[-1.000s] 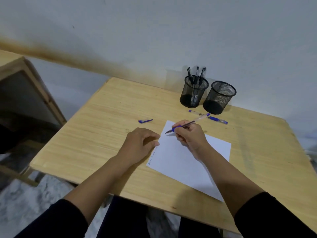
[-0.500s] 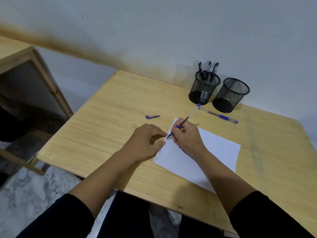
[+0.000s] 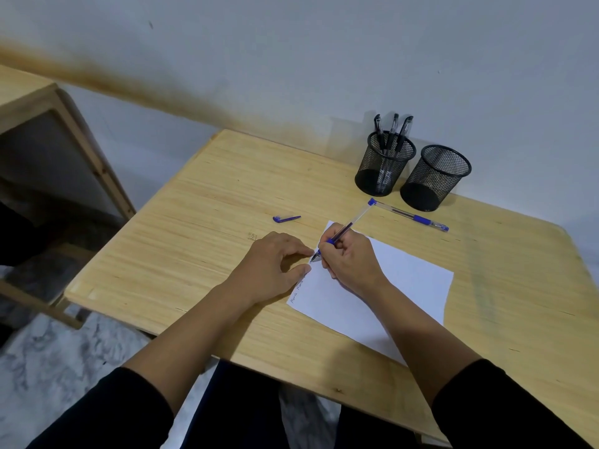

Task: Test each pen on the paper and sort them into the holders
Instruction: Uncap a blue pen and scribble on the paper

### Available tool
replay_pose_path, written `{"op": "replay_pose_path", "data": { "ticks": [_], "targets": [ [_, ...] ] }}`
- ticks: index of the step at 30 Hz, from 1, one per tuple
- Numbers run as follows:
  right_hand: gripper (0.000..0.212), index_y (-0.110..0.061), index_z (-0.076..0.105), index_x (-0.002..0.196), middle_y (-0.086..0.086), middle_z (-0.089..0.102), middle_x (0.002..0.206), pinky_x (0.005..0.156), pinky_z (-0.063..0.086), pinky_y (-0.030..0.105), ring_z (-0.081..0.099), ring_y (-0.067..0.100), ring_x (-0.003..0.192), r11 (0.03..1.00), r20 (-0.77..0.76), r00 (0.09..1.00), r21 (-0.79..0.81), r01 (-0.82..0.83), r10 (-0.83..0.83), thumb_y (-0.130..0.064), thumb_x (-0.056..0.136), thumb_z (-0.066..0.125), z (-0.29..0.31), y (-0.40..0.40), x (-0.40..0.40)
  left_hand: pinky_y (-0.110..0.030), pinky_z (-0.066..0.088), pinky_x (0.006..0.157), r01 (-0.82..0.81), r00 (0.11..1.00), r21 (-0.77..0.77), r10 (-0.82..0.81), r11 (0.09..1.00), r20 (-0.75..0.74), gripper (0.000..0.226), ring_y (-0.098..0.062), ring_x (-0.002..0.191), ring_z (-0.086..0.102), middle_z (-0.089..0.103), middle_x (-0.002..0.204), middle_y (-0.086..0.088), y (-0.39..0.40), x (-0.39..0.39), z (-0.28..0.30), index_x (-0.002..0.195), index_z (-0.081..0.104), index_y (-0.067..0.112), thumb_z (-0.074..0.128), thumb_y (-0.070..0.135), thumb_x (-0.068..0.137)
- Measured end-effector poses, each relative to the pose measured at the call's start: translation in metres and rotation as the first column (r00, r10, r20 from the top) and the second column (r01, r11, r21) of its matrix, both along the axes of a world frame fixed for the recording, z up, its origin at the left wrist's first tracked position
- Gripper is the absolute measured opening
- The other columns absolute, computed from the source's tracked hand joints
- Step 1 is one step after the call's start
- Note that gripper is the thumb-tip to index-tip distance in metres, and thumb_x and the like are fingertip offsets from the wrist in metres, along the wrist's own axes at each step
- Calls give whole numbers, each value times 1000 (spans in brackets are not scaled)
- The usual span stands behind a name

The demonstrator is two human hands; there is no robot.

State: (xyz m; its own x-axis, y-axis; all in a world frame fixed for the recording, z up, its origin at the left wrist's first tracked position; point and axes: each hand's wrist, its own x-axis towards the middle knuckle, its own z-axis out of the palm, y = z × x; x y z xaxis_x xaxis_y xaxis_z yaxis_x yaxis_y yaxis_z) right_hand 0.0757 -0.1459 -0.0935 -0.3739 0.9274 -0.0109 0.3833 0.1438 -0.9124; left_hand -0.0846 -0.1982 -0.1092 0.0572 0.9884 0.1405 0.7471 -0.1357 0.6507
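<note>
- Head view: the right hand (image 3: 351, 259) pinches a blue pen (image 3: 343, 233) low on its barrel, near the blue grip band, with the tip down at the left edge of the paper (image 3: 405, 286), where faint writing already shows
- The left hand (image 3: 275, 265) rests with loosely curled fingers on the table (image 3: 194, 222) and touches the sheet's left edge, holding nothing
- A second blue pen (image 3: 411, 217), capped, lies on the table just in front of the 2 mesh holders; a loose blue cap (image 3: 286, 218) lies apart, to the left of the paper
- The left holder (image 3: 384, 166) has 3 black pens (image 3: 393, 132) standing in it; the right holder (image 3: 436, 176) looks empty
- The pen looks light, stiff and smooth, so a fingertip hold near the grip band suits writing, and a mid-barrel hold suits dropping it in a holder
- The thin sheet probably slides easily, so it needs steadying; the light holders could tip if knocked
</note>
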Motion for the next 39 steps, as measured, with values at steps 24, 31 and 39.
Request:
{"op": "replay_pose_path", "data": {
  "ticks": [24,31,39],
  "targets": [
    [11,-8,58,78,8,53,60,54,42,31,47,19,53,996,-2,998,55,64,-64,-8,86,50,-6,1,0,-13,30,89,-1,1000,14,1,1000,3,29,-8,111,51,63,113,6,-1,1,-1,110,66,25,67,29,80],
    [12,-9,57,75,7,52,60,54,42,31,46,19,54,995,-2,998,73,70,-70,-7,84,49,-5,1,0,-16,31,91,-3,1000,9,3,1000,5,30,-8,112,51,63,114,6,0,1,-1,110,66,26,67,29,81],
    [9,-5,56,76,9,52,61,54,41,32,45,20,55,992,-12,995,78,97,-97,-8,84,50,-7,1,0,-17,31,93,-6,1000,8,6,1000,10,29,-7,113,50,63,114,7,-1,1,0,110,66,27,67,29,81]
  ]
}}
